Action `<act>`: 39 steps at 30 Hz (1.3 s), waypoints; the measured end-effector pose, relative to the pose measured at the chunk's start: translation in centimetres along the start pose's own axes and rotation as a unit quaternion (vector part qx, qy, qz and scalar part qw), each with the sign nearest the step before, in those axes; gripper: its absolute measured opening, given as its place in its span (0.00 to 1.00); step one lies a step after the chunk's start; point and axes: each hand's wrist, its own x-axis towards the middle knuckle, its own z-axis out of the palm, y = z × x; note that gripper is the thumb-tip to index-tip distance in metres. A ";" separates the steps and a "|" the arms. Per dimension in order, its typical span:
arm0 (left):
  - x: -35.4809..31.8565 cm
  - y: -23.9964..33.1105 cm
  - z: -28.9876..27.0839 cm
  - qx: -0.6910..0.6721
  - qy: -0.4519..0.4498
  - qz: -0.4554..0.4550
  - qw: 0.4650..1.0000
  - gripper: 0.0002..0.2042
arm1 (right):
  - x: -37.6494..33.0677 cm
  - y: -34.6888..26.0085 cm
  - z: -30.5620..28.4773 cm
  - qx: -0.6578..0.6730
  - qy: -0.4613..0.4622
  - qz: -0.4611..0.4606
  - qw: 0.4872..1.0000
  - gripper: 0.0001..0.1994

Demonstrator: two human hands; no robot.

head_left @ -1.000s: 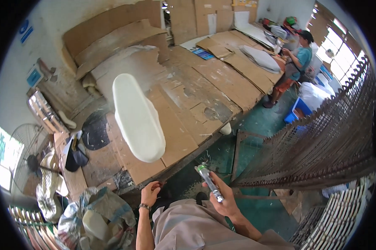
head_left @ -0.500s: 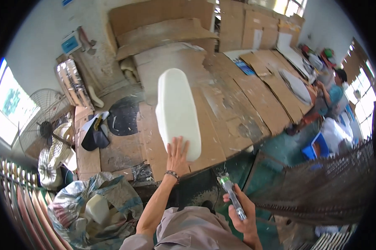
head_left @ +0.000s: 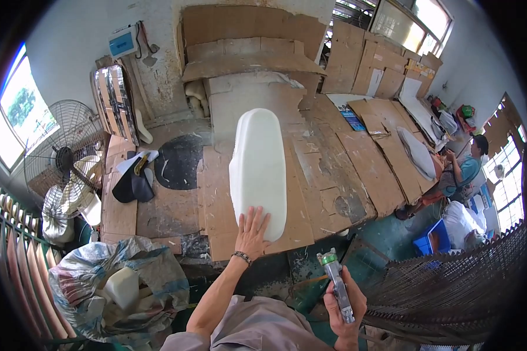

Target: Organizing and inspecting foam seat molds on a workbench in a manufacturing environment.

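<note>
A long, cream-white foam pad point(head_left: 260, 169), rounded at the far end like a seat cushion, lies lengthwise on the cardboard-covered table point(head_left: 310, 205). My left hand point(head_left: 253, 233) rests flat on its near end with the fingers spread; a dark bracelet circles that wrist. In front of the table edge, at the lower right, my right hand point(head_left: 345, 304) grips a grey handheld power tool point(head_left: 337, 286) with a green ring near its head. The tool points up and slightly left, apart from the foam. Its exact kind I cannot make out.
Left on the table lie a black cloth piece point(head_left: 132, 186) and a round black mat point(head_left: 184, 162). A fan point(head_left: 63, 159) and a sack of foam pieces point(head_left: 88, 272) stand left. Dark corrugated sheeting point(head_left: 444, 286) is at lower right. Another person point(head_left: 467, 169) sits at the far right.
My view has shifted, so the scene sits differently in the picture. The tool in my right hand now stands more upright. My left hand stays on the foam pad's near end.
</note>
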 end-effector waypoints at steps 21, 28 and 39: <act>-19.7 -9.4 5.4 -0.175 -0.244 -0.214 0.929 0.19 | -3.3 1.4 -3.6 0.008 -0.037 0.020 0.999 0.28; -37.9 -14.4 11.6 -0.153 -0.401 -0.457 0.779 0.16 | -4.3 1.7 -5.3 -0.003 -0.068 -0.009 0.998 0.26; -33.9 -10.6 10.0 -0.293 -0.256 -0.608 0.692 0.18 | -7.4 3.7 -7.4 -0.019 -0.060 0.028 0.998 0.25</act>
